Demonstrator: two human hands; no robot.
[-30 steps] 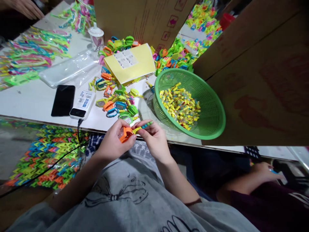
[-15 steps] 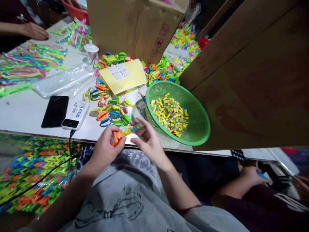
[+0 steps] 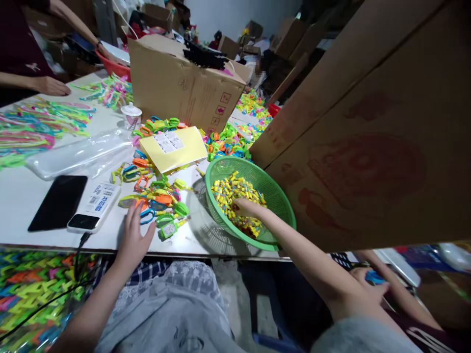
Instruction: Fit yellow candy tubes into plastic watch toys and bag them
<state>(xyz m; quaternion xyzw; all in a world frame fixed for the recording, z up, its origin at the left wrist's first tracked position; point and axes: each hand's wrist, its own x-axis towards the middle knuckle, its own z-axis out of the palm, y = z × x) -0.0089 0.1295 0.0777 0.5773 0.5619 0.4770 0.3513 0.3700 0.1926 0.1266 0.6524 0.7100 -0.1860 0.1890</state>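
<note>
My left hand (image 3: 133, 234) lies on the white table (image 3: 29, 198) at the near edge of a heap of small coloured plastic toy pieces (image 3: 158, 196), fingers stretched over an orange piece and a blue one. My right hand (image 3: 246, 208) reaches into the green mesh basket (image 3: 280, 202), fingers curled down among the small yellow wrapped candies (image 3: 235, 196); what it grips is hidden.
A black phone (image 3: 58, 202) and a white power bank (image 3: 96, 208) with a cable lie left of my left hand. A yellow envelope (image 3: 172, 147), a clear bag (image 3: 79, 156), a cup (image 3: 131, 116) and cardboard boxes (image 3: 184, 88) stand behind. Another person's hand (image 3: 51, 87) rests far left.
Both hands were together at my lap joining an orange piece and a candy stick. Now they are apart: the left on the toy heap, the right in the basket. The view has tilted up.
</note>
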